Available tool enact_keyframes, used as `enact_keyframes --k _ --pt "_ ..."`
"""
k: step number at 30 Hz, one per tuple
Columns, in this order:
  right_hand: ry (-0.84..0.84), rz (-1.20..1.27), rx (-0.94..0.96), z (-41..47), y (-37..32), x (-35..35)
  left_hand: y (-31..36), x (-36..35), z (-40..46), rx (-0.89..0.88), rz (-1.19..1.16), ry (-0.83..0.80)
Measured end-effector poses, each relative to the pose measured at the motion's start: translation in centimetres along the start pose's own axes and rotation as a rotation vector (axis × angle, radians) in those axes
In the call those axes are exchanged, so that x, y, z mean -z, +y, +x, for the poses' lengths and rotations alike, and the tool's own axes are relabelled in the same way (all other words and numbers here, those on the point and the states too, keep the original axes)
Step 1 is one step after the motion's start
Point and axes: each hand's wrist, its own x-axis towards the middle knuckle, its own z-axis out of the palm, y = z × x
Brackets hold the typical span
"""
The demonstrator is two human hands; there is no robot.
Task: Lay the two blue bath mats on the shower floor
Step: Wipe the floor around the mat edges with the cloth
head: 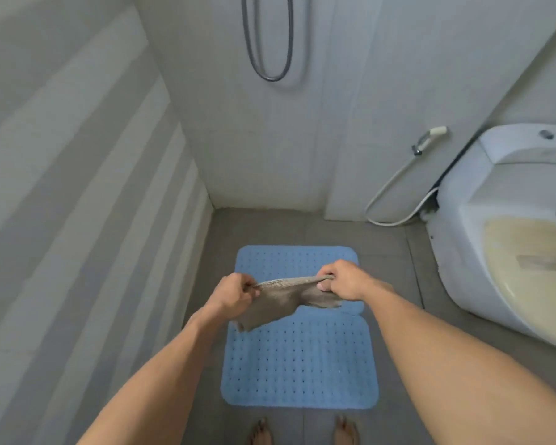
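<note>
Two blue perforated bath mats lie flat on the grey tiled shower floor (267, 228), end to end. The far mat (289, 260) touches the near mat (305, 364) along a seam partly hidden by a cloth. My left hand (233, 295) and my right hand (344, 281) each grip one end of a small grey-brown cloth (286, 298), stretched between them above the mats. The cloth's lower corner hangs down to the left.
A white toilet (482, 239) stands at the right with a bidet sprayer (430, 138) and hose on the wall. A shower hose loop (270, 75) hangs on the back wall. A tiled wall runs along the left. My bare feet (302, 433) stand at the bottom edge.
</note>
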Motion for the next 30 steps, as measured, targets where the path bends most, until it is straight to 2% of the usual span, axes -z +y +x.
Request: enact_keyframes --k 9,15,20,24,30 --pt "0.074 0.125 -0.246 0.2 18.2 -2.0 5.9 -15.9 9.0 -0.078 0.068 -0.228" --pt "0.034 0.139 -0.318 4.3 28.0 -6.4 4.4 -26.5 14.9 -0.044 0.096 -0.285" --pt "-0.02 0.138 -0.331 12.1 32.5 -11.7 -0.9 -32.3 22.2 -0.026 0.163 -0.347" --pt "0.046 0.181 -0.293 21.8 34.7 -18.6 -8.3 -35.7 29.0 -0.001 0.253 -0.406" --pt "0.07 0.244 -0.09 34.8 33.1 -29.7 -21.9 -37.0 35.7 0.141 0.194 -0.368"
